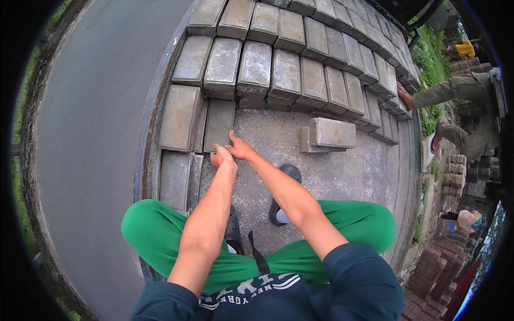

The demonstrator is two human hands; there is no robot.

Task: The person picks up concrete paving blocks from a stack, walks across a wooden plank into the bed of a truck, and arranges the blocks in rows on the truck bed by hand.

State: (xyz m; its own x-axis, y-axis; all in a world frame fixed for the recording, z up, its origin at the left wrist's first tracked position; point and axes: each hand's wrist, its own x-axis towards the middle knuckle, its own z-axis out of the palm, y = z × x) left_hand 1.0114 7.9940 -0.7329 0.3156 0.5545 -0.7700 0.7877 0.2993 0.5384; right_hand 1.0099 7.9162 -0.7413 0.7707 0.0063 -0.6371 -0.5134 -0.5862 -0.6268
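Observation:
Both my hands meet at the near end of a grey concrete paving block, which lies low beside the left row. My left hand is by the block's near edge, its thumb apart from partly hidden fingers. Just to its right, my right hand has its thumb stretched away from the other fingers, close to the block's near right corner. The two hands touch or overlap. Neither is visibly wrapped round the block. Another block stands higher to the left, and a lower one lies nearer me.
Stacked rows of blocks fill the far side of the metal truck bed. A pair of blocks sits on the bed to the right. Beyond the right edge, a person reaches toward the stack. Grey pavement runs along the left.

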